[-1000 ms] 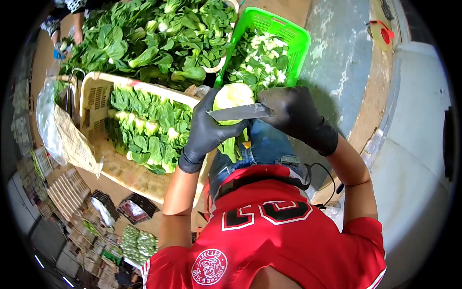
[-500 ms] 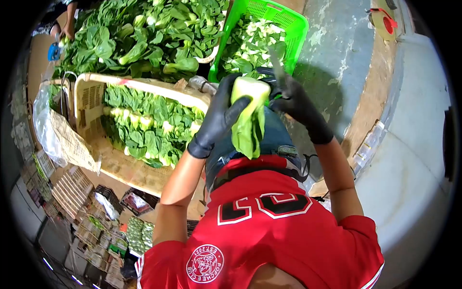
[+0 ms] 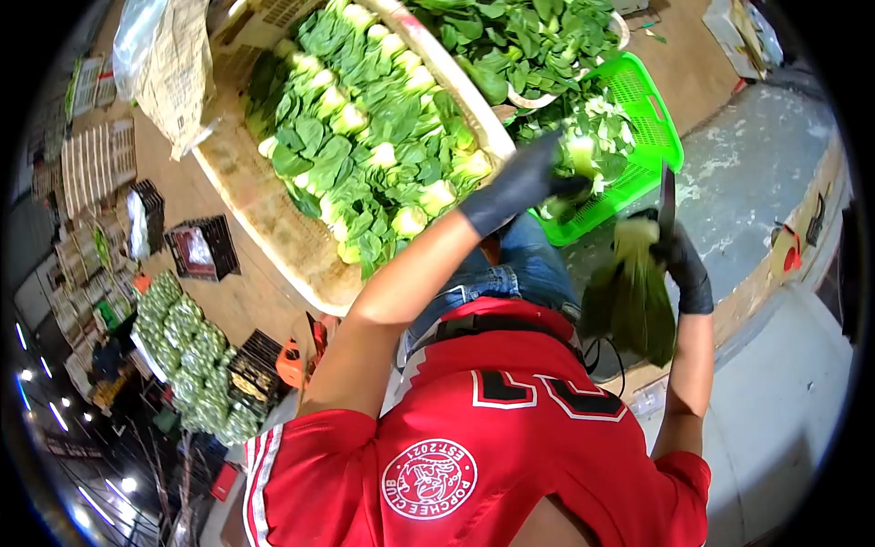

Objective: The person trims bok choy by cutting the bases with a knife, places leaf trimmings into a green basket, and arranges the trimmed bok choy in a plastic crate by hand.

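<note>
My right hand (image 3: 682, 260), in a black glove, is closed around a knife (image 3: 667, 205) with its blade pointing up. The same hand also grips a bok choy (image 3: 635, 287), whose dark leaves hang down in shadow. My left hand (image 3: 524, 182), also gloved in black, reaches over the green crate (image 3: 663, 150). Its blurred thumb and fingers look spread apart. Just beyond them is a pale-stalked leaf (image 3: 583, 153); contact with the hand is unclear. Loose bok choy leaves (image 3: 612, 128) lie in that crate.
At my left stands a cream plastic crate (image 3: 251, 214) with rows of bok choy (image 3: 365, 137). A heap of leafy greens (image 3: 529, 41) lies behind it. Dark crates (image 3: 202, 248) and bagged greens (image 3: 182, 342) stand farther left. A tape roll (image 3: 786, 251) lies at the right.
My view has turned and shifted. The bok choy has gone from my left hand to my right, which still holds the knife. My left hand has moved out over the green crate.
</note>
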Action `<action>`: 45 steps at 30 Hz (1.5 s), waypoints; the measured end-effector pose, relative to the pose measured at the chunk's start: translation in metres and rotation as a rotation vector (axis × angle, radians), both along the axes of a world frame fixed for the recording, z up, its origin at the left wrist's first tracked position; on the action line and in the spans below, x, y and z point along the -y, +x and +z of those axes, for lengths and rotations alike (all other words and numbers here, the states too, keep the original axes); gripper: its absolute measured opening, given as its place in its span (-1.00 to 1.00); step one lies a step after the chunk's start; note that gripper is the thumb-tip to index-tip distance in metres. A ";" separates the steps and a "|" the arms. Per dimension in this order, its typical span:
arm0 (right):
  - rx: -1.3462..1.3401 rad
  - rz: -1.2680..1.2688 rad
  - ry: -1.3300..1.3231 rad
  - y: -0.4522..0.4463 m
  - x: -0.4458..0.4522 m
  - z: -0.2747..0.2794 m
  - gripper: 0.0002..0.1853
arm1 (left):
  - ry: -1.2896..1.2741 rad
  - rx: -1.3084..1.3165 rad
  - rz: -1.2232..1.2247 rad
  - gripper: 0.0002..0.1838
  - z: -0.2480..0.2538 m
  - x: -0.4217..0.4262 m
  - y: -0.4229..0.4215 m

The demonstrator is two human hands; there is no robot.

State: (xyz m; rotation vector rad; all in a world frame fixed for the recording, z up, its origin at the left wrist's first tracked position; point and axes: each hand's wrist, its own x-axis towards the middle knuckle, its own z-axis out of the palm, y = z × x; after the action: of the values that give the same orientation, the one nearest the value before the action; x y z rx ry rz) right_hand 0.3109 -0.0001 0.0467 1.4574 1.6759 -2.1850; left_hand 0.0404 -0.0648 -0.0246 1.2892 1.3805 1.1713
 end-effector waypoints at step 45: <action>0.388 0.024 1.080 -0.015 0.057 -0.033 -0.78 | 0.117 -0.443 -0.256 -0.35 0.095 0.025 0.032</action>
State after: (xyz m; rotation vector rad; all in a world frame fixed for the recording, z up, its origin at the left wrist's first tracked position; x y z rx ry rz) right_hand 0.2961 -0.0573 0.0139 1.7796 2.7723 -0.7783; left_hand 0.0720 -0.0894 0.0709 1.8293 1.4132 0.8299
